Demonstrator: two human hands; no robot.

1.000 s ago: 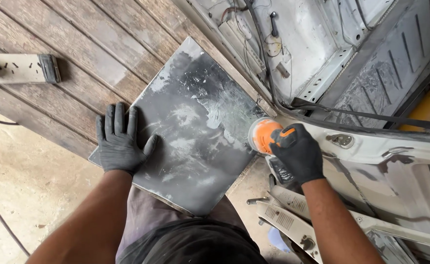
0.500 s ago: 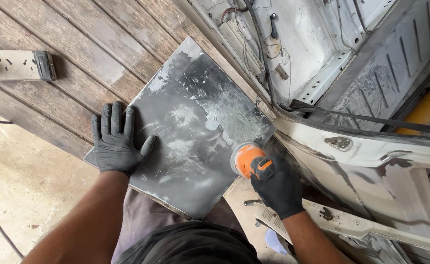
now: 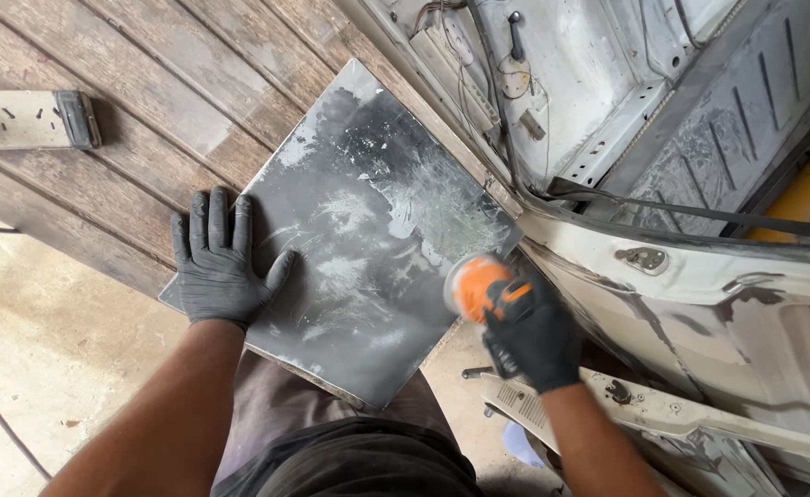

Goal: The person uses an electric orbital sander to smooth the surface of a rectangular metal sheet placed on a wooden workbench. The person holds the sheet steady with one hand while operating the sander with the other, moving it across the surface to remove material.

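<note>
A dark grey metal panel (image 3: 359, 230), smeared with pale filler patches, lies tilted on the wooden planks. My left hand (image 3: 218, 260), in a black glove, presses flat on the panel's left edge with fingers spread. My right hand (image 3: 532, 336), also gloved in black, grips a small orange sander (image 3: 476, 287) at the panel's right edge. The sander's pad is blurred against the panel surface.
A white power strip (image 3: 28, 120) lies on the planks (image 3: 138, 101) at the upper left. A white stripped car body (image 3: 662, 110) with loose wires and a door latch fills the right side. White trim parts (image 3: 662, 414) lie below it. Bare concrete floor (image 3: 28, 368) is at the lower left.
My right hand has carried the sander down along the panel's right edge toward me. My left hand stays flat on the panel's left side.
</note>
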